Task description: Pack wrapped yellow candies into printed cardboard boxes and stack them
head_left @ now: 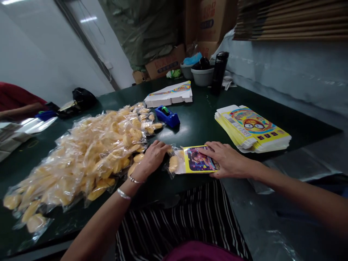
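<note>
A: Quick, where's the printed box [202, 159]?
B: Near side of the tape dispenser [168, 116], slightly right, lying flat, with a bagged yellow piece [174, 164] at its left end

A: Hands?
B: Right hand [228, 159] holds the box, thumb across the printed face. Left hand [154, 157] is half curled by the bagged piece, near side of the dispenser. Can't tell if it's pinching plastic

A: What could go wrong?
B: Loose bag film could snag or fold at the box's end, I'd say. Pressing down too hard with the right hand could squash the box and narrow that end. Metal bracelet [123, 194] could catch film and drag packets off the heap [95, 148], left of the dispenser

A: Anything else?
B: Slick-looking film, so the stack of flat boxes [252, 128], right of the dispenser, might slide if the right forearm bumps it

A: Brands, labels?
B: None I can read. Box: yellow border, dark picture panel, lettering too small. Flat boxes: cartoon face with glasses, coloured rings, blurred title, maybe a barcode patch. Cardboard carton [165, 63] beyond the dispenser: reddish characters over a dark label, illegible. Black bottle [219, 72], far right of the dispenser: tiny pale mark, no name legible
</note>
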`<state>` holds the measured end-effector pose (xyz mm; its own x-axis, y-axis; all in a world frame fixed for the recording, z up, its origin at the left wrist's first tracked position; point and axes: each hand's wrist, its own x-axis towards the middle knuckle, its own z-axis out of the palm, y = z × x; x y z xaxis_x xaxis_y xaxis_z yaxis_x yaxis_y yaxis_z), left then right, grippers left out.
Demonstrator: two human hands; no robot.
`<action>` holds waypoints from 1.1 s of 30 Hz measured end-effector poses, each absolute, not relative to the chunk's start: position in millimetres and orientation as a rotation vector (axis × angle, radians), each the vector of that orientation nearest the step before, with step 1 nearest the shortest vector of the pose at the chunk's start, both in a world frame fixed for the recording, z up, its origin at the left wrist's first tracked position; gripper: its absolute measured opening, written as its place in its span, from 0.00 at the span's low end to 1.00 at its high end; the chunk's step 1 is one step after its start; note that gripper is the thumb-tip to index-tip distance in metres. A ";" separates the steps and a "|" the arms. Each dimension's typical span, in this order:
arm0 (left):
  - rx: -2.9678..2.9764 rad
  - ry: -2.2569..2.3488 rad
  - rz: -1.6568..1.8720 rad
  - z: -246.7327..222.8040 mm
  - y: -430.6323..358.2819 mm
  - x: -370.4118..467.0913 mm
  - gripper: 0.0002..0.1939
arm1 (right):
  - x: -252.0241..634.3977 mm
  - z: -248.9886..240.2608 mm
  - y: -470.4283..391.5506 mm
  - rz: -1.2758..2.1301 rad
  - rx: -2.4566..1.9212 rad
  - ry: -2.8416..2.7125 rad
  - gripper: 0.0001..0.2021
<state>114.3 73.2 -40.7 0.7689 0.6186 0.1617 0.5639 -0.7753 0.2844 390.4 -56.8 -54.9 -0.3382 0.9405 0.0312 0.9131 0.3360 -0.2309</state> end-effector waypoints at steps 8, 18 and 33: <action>2.428 0.684 0.250 -48.0 58.1 151.8 0.12 | 392.1 -62.5 -57.7 0.204 -1.645 -2.372 0.43; 2.117 1.069 0.536 -31.7 39.4 101.0 0.16 | 393.7 -63.7 -58.0 0.223 -1.654 -2.361 0.42; 0.985 0.830 0.633 -37.2 8.9 136.6 0.20 | 374.9 -67.2 -63.5 -0.024 -1.552 -2.309 0.42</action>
